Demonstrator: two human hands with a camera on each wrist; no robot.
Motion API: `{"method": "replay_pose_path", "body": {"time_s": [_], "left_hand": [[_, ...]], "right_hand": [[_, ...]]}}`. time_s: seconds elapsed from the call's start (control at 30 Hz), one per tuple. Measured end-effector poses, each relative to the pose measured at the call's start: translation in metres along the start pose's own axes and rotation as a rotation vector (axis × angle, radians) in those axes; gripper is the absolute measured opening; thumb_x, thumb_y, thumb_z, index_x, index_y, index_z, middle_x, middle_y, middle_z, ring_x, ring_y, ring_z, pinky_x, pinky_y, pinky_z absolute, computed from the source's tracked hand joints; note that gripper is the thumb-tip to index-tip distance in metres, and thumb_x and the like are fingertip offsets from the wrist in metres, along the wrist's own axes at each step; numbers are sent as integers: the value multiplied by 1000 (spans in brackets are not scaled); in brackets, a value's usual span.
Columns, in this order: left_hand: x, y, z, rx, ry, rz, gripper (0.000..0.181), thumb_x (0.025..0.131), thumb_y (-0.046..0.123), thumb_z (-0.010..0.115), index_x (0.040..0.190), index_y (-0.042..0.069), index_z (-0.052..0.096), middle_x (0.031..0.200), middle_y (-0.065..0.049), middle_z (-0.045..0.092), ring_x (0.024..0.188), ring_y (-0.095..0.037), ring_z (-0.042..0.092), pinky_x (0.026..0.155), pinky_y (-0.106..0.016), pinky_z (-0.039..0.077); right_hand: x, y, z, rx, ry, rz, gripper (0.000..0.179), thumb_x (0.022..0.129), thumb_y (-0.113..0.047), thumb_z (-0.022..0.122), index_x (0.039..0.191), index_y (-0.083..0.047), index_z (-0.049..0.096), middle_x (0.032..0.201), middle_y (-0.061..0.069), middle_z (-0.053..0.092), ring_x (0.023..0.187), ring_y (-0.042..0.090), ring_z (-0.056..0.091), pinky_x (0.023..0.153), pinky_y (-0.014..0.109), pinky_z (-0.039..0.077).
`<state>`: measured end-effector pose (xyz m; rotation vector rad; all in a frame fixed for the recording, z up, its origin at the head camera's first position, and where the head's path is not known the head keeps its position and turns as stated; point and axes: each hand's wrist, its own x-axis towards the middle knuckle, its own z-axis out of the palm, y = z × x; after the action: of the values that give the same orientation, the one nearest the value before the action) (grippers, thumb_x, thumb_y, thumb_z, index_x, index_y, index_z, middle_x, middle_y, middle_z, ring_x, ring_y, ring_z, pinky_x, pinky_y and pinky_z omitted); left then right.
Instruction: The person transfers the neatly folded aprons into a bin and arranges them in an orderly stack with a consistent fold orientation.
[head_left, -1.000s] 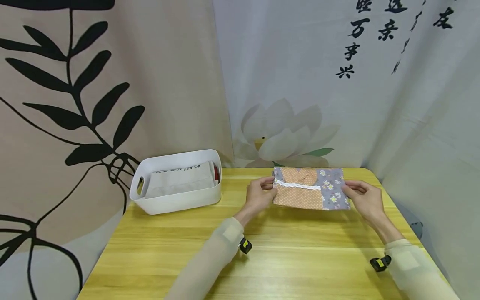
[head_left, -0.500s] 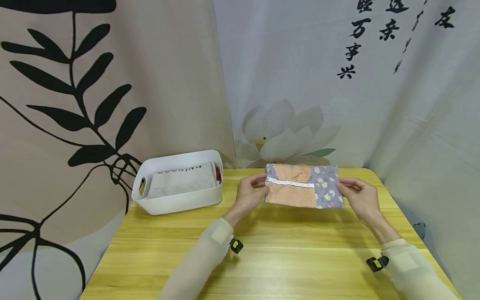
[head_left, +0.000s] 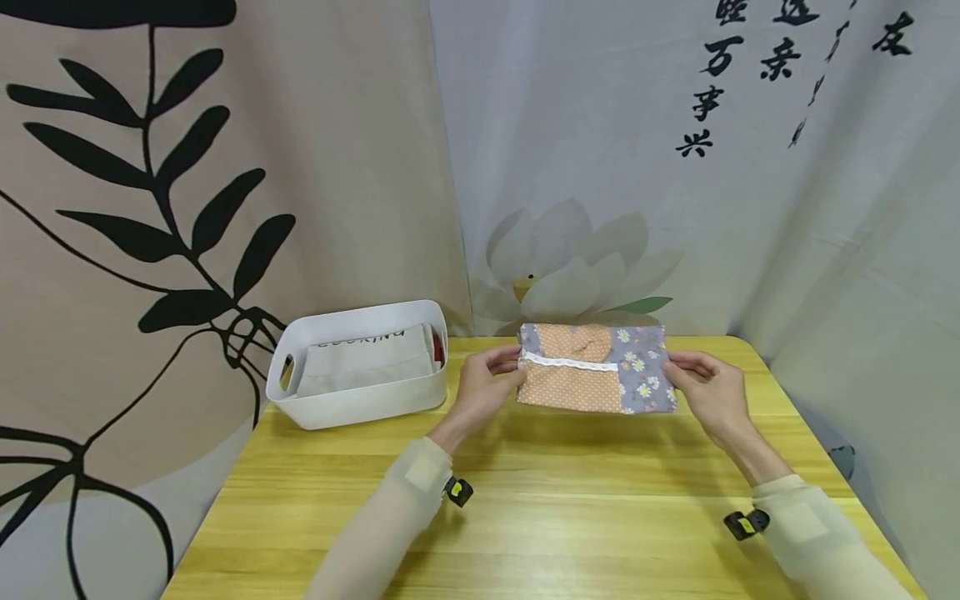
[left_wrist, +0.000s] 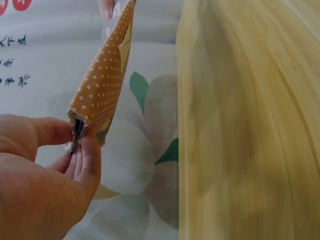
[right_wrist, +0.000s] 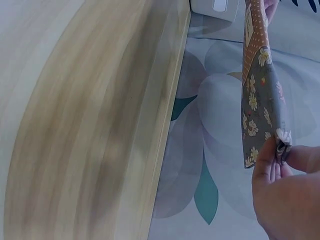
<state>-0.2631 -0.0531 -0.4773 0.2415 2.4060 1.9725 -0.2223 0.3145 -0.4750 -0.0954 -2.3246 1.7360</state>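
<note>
A folded patchwork cloth [head_left: 570, 383], orange with white dots and grey with daisies, is held up over the back of the table, a strip of white lace running across it. My left hand [head_left: 483, 387] pinches its left end between thumb and fingers. At the opposite end, my right hand [head_left: 708, 397] pinches the daisy-print side. Seen from the left wrist, the folded layers of the dotted cloth [left_wrist: 102, 80] show edge-on at my fingertips. In the right wrist view the daisy-printed part of the cloth [right_wrist: 262, 107] hangs from my thumb and fingers.
A white plastic basket [head_left: 360, 406] with handle holes stands at the back left of the wooden table [head_left: 585, 517]. Inside it lies a folded pale cloth [head_left: 367, 364] with dark lettering, beside something red. Printed curtains [head_left: 360, 167] hang behind the table and along its right side.
Both hands have carried the folded patchwork cloth to the left and slightly up in the head view, keeping their pinch on its two ends. The basket stays put on the table.
</note>
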Motion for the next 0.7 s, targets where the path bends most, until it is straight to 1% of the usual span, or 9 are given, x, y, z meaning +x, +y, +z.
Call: {"method": "replay_pose_path", "body": {"time_s": [0.17,0.43,0.53,0.7], "left_hand": [[-1,1,-8,7,11,17,42,101,8,81,143,10,78,142,-11,80,127,-29,79,99,-28,67],[1,-1,-18,-20,43,42,42,100,3,79,142,6,78,143,-15,79,126,-31,80,93,-19,64],[1,-1,-21,-26,54,44,43,99,2,79,142,5,78,143,-16,79,125,-32,79,91,-15,62],[1,-1,-27,-34,67,69,42,99,-1,77,141,3,77,141,-19,79,124,-34,79,89,-13,61]], "right_hand": [[0,-3,7,27,-3,-8,42,107,-14,80,139,11,71,98,-27,78,92,-8,75,84,10,63],[3,-5,22,78,16,-29,39,105,-9,80,136,14,71,96,-25,80,92,-7,77,83,11,64],[4,-7,29,118,24,-30,38,104,-7,80,135,15,71,95,-23,80,91,-6,77,83,11,64],[4,-8,39,174,38,-24,38,103,-4,81,133,17,71,93,-20,81,89,-4,78,82,12,64]]}}
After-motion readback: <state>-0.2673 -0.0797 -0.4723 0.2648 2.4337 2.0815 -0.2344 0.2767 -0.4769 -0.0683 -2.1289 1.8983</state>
